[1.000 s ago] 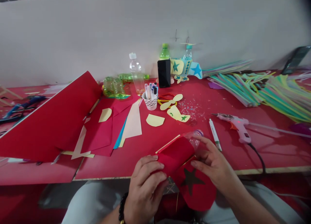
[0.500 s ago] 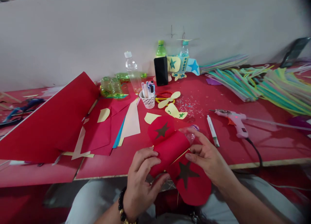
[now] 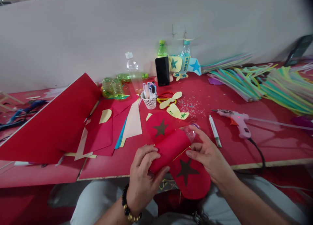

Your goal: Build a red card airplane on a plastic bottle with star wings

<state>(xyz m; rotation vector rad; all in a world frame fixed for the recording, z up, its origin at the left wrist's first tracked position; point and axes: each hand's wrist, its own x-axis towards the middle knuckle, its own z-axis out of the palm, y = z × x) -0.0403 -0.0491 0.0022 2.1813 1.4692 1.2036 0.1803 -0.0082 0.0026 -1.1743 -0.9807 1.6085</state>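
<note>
A plastic bottle wrapped in red paper (image 3: 174, 147) is held tilted above the table's front edge. Its clear neck (image 3: 190, 132) sticks out at the upper right. Red paper wings lie on both sides: the far wing (image 3: 153, 125) and the near wing (image 3: 195, 187) each carry a dark star. My left hand (image 3: 146, 173) is closed around the lower end of the wrapped bottle. With its fingers at the neck end and thumb by the near wing's joint, my right hand (image 3: 205, 153) grips the other end. A pale strip shows along that joint.
A pink glue gun (image 3: 239, 120) and a white marker (image 3: 215, 132) lie to the right. A paper cup of pens (image 3: 149, 103), yellow paper cutouts (image 3: 174, 111) and a phone (image 3: 162, 71) are farther back. Red board (image 3: 53, 120) leans at left; pipe cleaners (image 3: 244, 83) are heaped at right.
The wrapped bottle has turned slightly in my hands; the near wing has risen a little, and the far wing has shifted left, covering more of a yellow scrap. Both hands keep their hold.
</note>
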